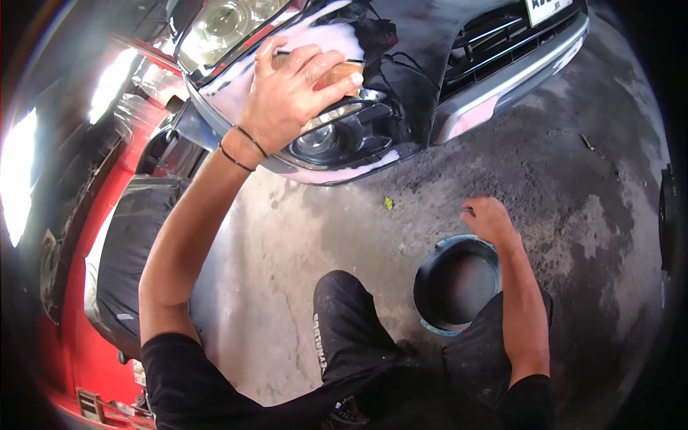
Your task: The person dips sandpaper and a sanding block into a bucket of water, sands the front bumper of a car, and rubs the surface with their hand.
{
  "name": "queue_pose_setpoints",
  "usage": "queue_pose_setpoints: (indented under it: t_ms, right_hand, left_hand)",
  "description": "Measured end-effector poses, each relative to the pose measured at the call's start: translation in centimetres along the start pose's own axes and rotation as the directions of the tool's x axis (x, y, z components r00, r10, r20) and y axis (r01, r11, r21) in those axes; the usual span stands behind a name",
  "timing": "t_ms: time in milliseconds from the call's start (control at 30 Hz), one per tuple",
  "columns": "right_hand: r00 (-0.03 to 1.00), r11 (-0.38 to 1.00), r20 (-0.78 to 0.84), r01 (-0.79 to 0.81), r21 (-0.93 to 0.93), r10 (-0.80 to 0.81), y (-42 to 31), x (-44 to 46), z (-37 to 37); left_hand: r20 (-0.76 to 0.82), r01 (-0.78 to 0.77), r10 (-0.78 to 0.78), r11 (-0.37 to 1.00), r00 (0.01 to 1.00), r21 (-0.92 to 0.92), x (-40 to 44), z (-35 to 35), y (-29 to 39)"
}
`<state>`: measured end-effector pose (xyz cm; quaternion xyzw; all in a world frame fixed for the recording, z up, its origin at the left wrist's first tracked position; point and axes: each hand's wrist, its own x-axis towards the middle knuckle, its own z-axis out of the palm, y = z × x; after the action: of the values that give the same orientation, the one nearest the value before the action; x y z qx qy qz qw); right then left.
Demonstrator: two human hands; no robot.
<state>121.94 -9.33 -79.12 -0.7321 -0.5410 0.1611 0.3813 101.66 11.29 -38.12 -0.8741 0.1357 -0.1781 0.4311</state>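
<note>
My left hand [295, 89], with a dark band at its wrist, is wrapped over a brown sanding block [346, 75]. The block lies against the car's dark front bumper [416, 64], on an area of pale pink filler [333, 39]. Just below it is the round fog light [315, 140]. My right hand [491, 218] is closed above the far rim of a bucket [423, 315] holding dark water. What its curled fingers hold, if anything, is hidden.
The headlight [218, 25] is up and left of my left hand, the grille [494, 54] to the right. Wet concrete floor [287, 251] spreads below. A small yellow-green scrap [389, 203] lies on it. A black-covered object [136, 251] stands at left.
</note>
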Motion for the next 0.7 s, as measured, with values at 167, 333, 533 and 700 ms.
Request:
queue_pose_setpoints:
  t_ms: [167, 333, 533, 700]
  right_hand:
    - [1.000, 1.000, -0.003, -0.023, -0.008, 0.023, 0.0, -0.2, 0.2]
    - [0.999, 0.999, 0.009, -0.049, -0.006, 0.049, 0.0, -0.3, 0.1]
    - [1.000, 1.000, 0.020, 0.004, -0.005, -0.004, -0.1, 0.1, 0.6]
    - [0.997, 0.999, 0.068, -0.048, -0.021, 0.049, 0.2, 0.1, 0.6]
  left_hand:
    - [-0.082, 0.021, -0.010, 0.992, 0.997, 0.124, 3.3, 0.5, -0.9]
    - [-0.094, 0.076, -0.069, 0.994, 0.993, 0.078, 0.0, 1.1, -0.1]
    - [-0.101, 0.051, -0.044, 0.996, 0.994, 0.072, 1.6, 1.6, -0.2]
    - [-0.001, 0.049, -0.049, 0.994, 0.999, 0.099, -1.6, -0.2, -1.5]
